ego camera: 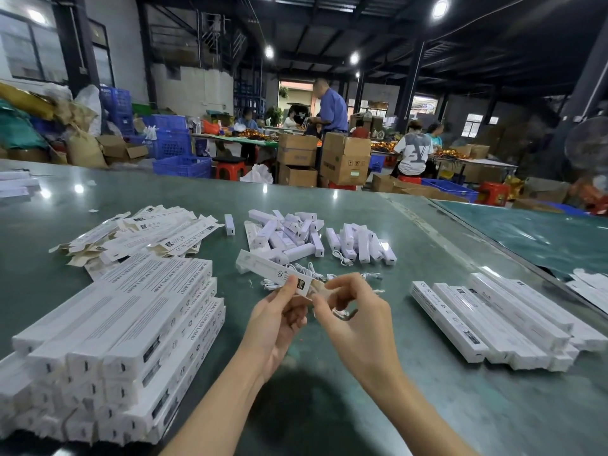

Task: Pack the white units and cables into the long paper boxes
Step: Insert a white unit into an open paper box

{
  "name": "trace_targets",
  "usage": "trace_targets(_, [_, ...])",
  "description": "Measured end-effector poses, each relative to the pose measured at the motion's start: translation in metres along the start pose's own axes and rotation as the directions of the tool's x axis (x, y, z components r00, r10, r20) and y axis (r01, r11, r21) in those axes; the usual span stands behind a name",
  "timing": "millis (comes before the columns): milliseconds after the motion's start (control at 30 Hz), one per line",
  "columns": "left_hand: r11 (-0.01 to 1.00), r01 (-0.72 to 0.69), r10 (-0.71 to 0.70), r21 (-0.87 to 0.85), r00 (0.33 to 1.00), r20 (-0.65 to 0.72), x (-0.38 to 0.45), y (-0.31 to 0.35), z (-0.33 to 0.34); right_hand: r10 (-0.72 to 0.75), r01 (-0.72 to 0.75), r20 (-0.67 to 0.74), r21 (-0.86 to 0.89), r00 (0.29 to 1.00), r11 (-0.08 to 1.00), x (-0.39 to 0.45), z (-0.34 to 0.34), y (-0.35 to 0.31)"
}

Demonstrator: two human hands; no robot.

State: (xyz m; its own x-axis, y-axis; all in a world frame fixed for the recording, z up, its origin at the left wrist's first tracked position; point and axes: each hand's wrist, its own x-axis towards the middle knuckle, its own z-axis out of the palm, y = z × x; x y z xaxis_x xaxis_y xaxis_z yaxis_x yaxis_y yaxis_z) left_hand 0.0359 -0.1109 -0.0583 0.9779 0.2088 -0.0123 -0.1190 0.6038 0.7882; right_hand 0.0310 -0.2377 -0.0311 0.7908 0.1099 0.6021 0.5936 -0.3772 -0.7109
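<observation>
The left hand (279,319) pinches a long white paper box (273,272) above the green table (411,406); the right hand (357,319) grips its brown end flap, curled fingers hiding something small, unclear.

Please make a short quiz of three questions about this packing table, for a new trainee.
1. True or false: the left hand holds a long paper box.
2. The big stack of closed boxes lies on which side of the person? A) left B) right C) behind the white units
3. Fill in: the loose white units lie on the green ____.

Key: 1 true. 2 A. 3 table. The right hand pinches the near end of the same box.
</observation>
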Motion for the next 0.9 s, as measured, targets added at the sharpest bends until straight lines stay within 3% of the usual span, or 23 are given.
trace_targets(100, [1.0, 0.012, -0.012, -0.022, 1.0, 0.0, 0.0, 0.001, 0.0, -0.102, 0.106, 0.057, -0.082, 0.993, 0.991, 0.0, -0.002, 0.004])
trace_targets(167, [0.999, 0.029, -0.029, -0.015, 1.0, 0.01, -0.001, 0.002, 0.001, -0.154, 0.154, 0.008, -0.125, 0.988, 0.98, 0.001, -0.001, 0.006])
trace_targets(367, [0.998, 0.062, -0.062, -0.011, 0.997, 0.04, -0.005, 0.001, 0.005, -0.174, 0.172, -0.105, -0.03, 0.979, 0.985, 0.003, -0.001, 0.012])
trace_targets(567, [0.999, 0.03, -0.03, 0.013, 0.999, 0.042, -0.004, 0.0, 0.005, 0.068, -0.06, -0.037, 0.183, 0.997, 0.981, 0.006, -0.002, 0.015])
trace_targets(667, [0.996, -0.05, 0.05, 0.067, 0.999, 0.01, -0.004, -0.003, 0.005, 0.11, -0.112, 0.024, 0.266, 0.994, 0.957, 0.004, -0.001, 0.016])
trace_targets(800, [0.988, -0.097, 0.096, 0.119, 0.995, 0.016, -0.006, -0.003, 0.005, 0.182, -0.23, 0.146, 0.473, 0.972, 0.851, 0.0, 0.002, 0.014])
trace_targets(900, [0.989, -0.101, 0.1, 0.108, 0.995, 0.014, -0.007, -0.001, 0.005, 0.236, -0.303, 0.191, 0.532, 0.953, 0.791, 0.001, 0.003, 0.015])
